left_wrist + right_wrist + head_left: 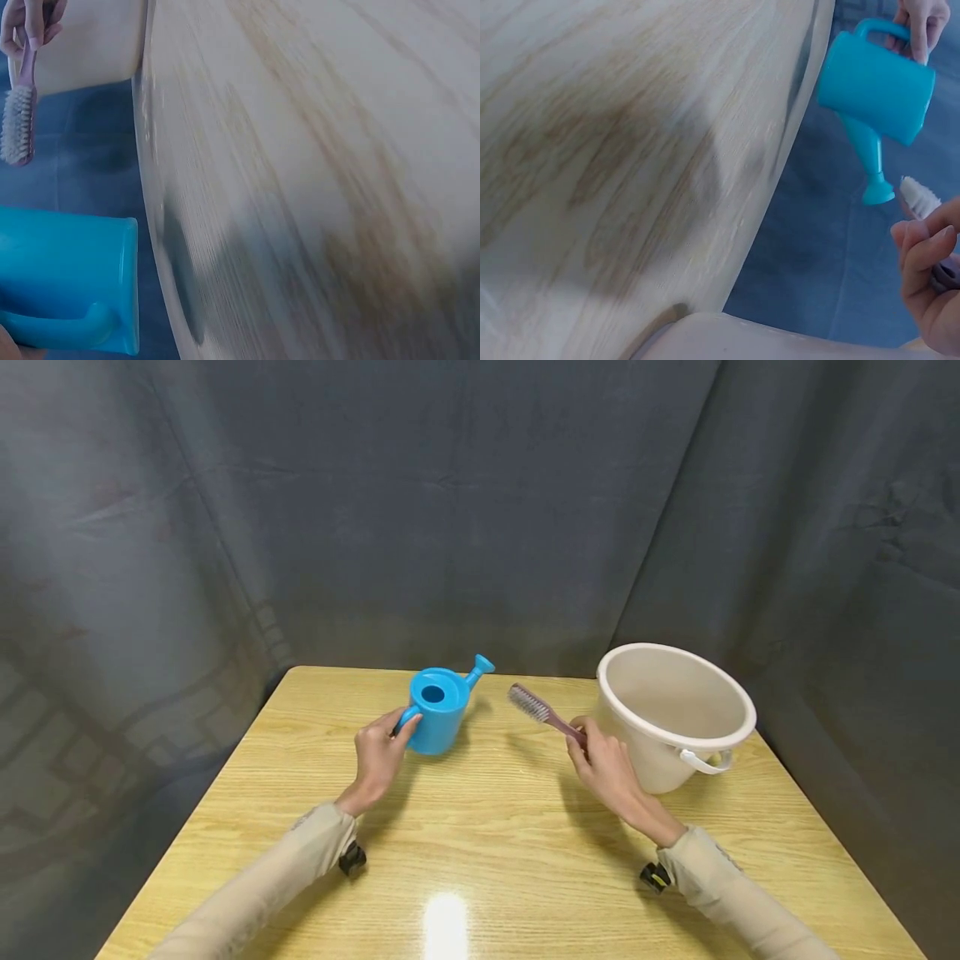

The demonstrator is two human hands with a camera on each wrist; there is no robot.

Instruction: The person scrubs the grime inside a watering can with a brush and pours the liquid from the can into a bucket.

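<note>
A small blue watering can [438, 722] is held above the table, its spout with the sprinkler head toward the right. My left hand [380, 753] grips its handle on the left side. In my right hand [606, 768] is the handle of a scrub brush [534, 703] with pale bristles and a mauve back. The brush head points to the upper left, toward the watering can's spout, with a gap between them. In the left wrist view the bristles of the brush [16, 127] hang downward beyond the can [67, 277]. The right wrist view shows the can's spout [866, 150] close to the brush head.
A large cream bucket [675, 693] with a white handle [705, 762] stands at the table's back right, just behind my right hand. The wooden table [480, 827] ends at the back against a dark grey curtain [450, 527], which also hangs along both sides.
</note>
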